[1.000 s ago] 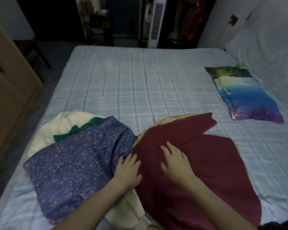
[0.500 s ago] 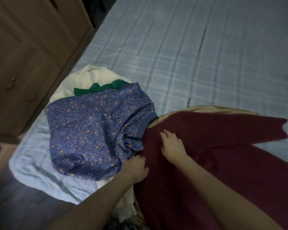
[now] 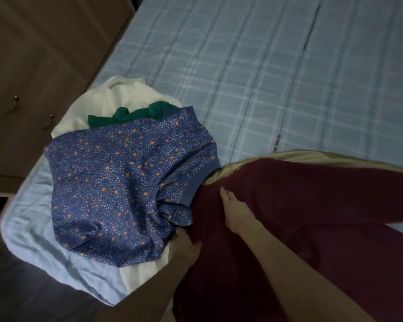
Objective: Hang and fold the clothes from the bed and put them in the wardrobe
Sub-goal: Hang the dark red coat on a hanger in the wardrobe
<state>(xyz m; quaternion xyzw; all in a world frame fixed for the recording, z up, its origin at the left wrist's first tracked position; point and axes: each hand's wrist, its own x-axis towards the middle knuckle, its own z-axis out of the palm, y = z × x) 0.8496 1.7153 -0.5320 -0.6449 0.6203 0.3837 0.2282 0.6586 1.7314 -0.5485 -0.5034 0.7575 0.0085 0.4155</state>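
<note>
A maroon garment [image 3: 316, 233] lies spread on the bed [image 3: 265, 73], over a tan satin piece [image 3: 293, 156] that shows at its far edge. My right hand [image 3: 235, 211] rests flat on the maroon cloth, fingers straight. My left hand [image 3: 187, 244] grips the maroon garment's left edge, with its fingertips hidden under the cloth. Beside it, a blue floral garment [image 3: 126, 182] lies over a green one [image 3: 130, 115] and a cream one [image 3: 112, 96].
Brown wooden wardrobe doors [image 3: 37, 66] with small metal handles stand close along the bed's left side. A narrow strip of dark floor [image 3: 28, 293] runs between them. The checked blue sheet stretches bare toward the top right.
My view dropped and swung left, losing the pillow and bringing the wardrobe in. My left hand slid back along the maroon edge and curled onto it. My right hand stays flat.
</note>
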